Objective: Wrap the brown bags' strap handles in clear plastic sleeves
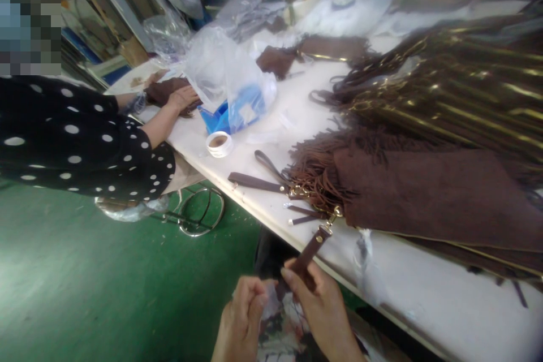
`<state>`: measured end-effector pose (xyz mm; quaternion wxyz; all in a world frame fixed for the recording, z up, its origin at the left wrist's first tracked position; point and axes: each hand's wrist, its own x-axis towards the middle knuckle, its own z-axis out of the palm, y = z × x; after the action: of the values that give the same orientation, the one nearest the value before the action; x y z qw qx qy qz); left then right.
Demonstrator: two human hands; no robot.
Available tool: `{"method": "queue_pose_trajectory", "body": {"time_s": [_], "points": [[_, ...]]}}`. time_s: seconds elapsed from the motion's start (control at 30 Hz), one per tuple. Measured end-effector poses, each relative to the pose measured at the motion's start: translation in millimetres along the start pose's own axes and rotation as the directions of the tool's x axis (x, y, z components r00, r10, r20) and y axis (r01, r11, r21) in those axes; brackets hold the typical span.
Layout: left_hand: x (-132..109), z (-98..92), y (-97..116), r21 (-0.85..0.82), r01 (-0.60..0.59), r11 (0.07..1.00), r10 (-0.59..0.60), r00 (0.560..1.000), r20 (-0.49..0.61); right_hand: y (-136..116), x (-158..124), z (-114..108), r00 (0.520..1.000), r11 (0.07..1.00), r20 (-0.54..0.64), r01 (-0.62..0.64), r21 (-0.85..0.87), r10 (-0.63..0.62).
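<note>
My right hand (320, 300) is closed round a dark brown wrist strap (313, 246), thumb on top, just off the table's front edge. A gold clasp (335, 215) joins the strap to a brown suede pouch with fringe (407, 192) lying on the table. Close by the strap's lower end, my left hand (246, 308) is pinched shut. Something pale and see-through shows beside its fingertips, but I cannot make out what it holds. More dark straps (258, 182) lie by the fringe, pointing toward the table edge.
A pile of brown pouches with gold zips (458, 79) covers the right of the white table (445, 305). A blue tape dispenser (220, 116), a tape roll (219, 145) and plastic bags (224, 62) stand near a co-worker's hand (183, 99). A metal-framed stool (201, 212) is below.
</note>
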<state>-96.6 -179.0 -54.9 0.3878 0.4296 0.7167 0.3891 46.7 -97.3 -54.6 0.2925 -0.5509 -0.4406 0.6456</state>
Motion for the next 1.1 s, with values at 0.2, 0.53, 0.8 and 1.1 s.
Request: {"method": "queue_pose_trajectory", "body": {"time_s": [0.2,0.53,0.8,1.1], "points": [[-2.6,2.8,3.3,0.039,-0.017,0.999,0.017,1.0,0.004,-3.0,-0.1,2.7,0.998,0.971,0.011,-0.064,0.231,0.063],[5.2,3.2,9.0,-0.262,0.216,0.941,-0.162,0.964,0.213,-2.5,2.6,2.1,0.996,0.954,0.045,-0.083,0.289,0.073],[20.0,15.3,15.1,-0.361,0.302,0.883,-0.19,0.93,0.314,-12.1,2.3,-7.8,0.96,0.94,0.236,-0.215,0.264,0.153],[25.1,-30.7,24.7,-0.277,0.243,0.929,-0.109,0.899,0.423,-25.7,-10.1,-12.7,0.998,0.965,0.052,-0.041,0.26,0.029]]}}
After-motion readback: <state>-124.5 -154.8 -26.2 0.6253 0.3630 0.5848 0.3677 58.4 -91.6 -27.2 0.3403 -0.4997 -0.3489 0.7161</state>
